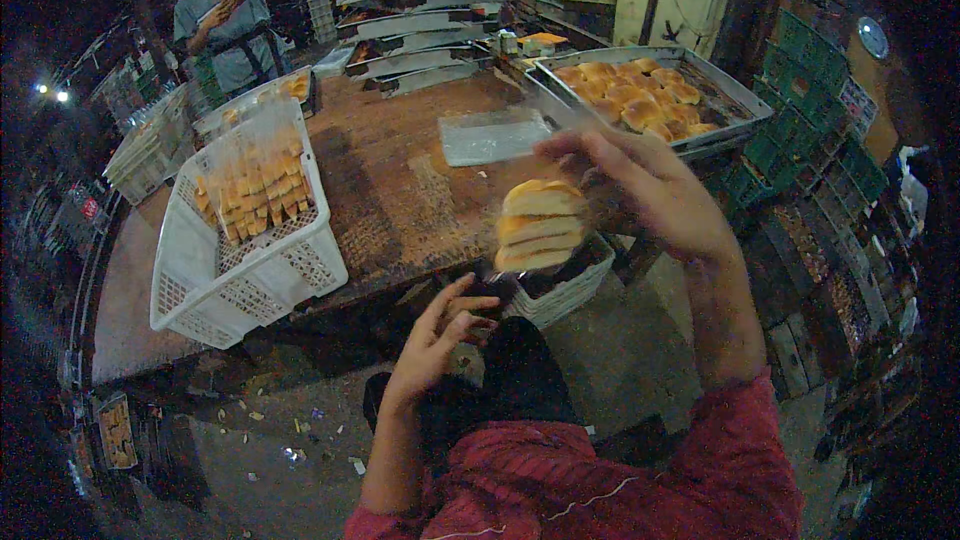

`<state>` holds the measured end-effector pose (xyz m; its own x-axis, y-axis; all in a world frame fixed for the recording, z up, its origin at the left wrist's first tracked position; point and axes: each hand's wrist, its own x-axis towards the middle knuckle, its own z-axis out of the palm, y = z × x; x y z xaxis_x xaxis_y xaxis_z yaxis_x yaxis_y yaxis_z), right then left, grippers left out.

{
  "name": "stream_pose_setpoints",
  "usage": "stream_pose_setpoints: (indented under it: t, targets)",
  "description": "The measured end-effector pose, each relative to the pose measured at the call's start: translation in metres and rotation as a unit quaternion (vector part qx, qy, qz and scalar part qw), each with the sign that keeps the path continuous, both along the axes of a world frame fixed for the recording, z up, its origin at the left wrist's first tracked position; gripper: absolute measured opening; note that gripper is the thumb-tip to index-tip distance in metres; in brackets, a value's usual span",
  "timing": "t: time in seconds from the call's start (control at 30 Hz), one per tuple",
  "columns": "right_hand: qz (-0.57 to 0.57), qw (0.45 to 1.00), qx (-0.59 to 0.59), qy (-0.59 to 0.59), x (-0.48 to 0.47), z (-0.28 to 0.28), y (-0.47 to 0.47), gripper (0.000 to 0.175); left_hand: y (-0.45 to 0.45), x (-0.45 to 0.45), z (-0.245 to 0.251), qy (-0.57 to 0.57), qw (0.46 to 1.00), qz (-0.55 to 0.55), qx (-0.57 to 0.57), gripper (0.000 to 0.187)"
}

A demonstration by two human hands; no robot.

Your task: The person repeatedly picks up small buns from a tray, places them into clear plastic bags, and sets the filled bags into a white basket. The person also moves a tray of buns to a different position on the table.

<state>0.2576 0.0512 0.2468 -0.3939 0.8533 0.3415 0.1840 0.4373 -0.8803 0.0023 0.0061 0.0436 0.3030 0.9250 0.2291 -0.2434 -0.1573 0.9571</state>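
Note:
Between my two hands is a clear plastic bag of sliced bread (538, 229), blurred by motion. My right hand (626, 172) is raised above and to the right of it, fingers bent; whether it grips the bag's top is unclear. My left hand (450, 341) is below and left of the bread, near the bag's lower end, its fingers apart and partly curled. A stack of clear plastic bags (491, 139) lies on the wooden table (390, 187) beyond the bread. On the left of the table, a white plastic crate (292, 292) holds several bags of sliced bread (255, 195).
A metal tray (739, 116) of golden buns (637, 94) sits at the back right. Stacked trays (420, 11) rise at the back. A person (229, 15) stands at the far left. Green crates (810, 82) are at right; a pale basket (577, 300) is below the table edge.

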Motion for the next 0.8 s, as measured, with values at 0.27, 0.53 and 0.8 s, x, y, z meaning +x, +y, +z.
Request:
stream_pose_setpoints:
  t: [0.27,0.53,0.8]
  targets:
    - [0.008,0.982,0.002,-0.187,0.010,-0.049,0.019,0.042,0.011,0.005,-0.012,0.036,0.990,0.138,0.002,0.057]
    - [0.047,0.995,-0.088,-0.027,-0.017,-0.048,0.018,0.037,0.005,0.041,0.019,-0.039,0.995,-0.064,-0.063,0.054]
    - [-0.055,0.993,0.093,-0.047,-0.046,-0.048,-0.003,0.022,0.003,-0.001,0.029,-0.035,0.999,-0.016,-0.023,0.046]
